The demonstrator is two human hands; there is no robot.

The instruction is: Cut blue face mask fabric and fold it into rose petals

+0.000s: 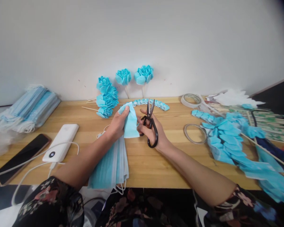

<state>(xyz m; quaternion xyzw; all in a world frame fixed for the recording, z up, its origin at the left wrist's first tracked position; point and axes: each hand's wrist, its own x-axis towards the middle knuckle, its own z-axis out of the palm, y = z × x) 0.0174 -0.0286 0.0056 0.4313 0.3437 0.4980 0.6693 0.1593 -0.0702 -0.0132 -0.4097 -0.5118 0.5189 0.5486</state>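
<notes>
My left hand (120,122) is closed on a light blue piece of face-mask fabric (132,121), its thumb pressed on the top part. Scissors (152,126) with black handles are held in my right hand (157,134), the blades pointing away from me and slightly apart. The right fingertips are at the fabric's right edge; whether they pinch it I cannot tell. Beneath my left forearm lies a fanned pile of blue face masks (111,162). Behind my hands curves a strip of folded blue fabric petals (159,104).
Blue fabric flowers on sticks (144,75) lean on the wall, others (106,97) lie left. A mask stack (33,107), phone (22,157) and cabled power bank (61,143) are left. Tape rolls (191,100), petal strips (224,138) and wrapped sticks (274,124) occupy the right.
</notes>
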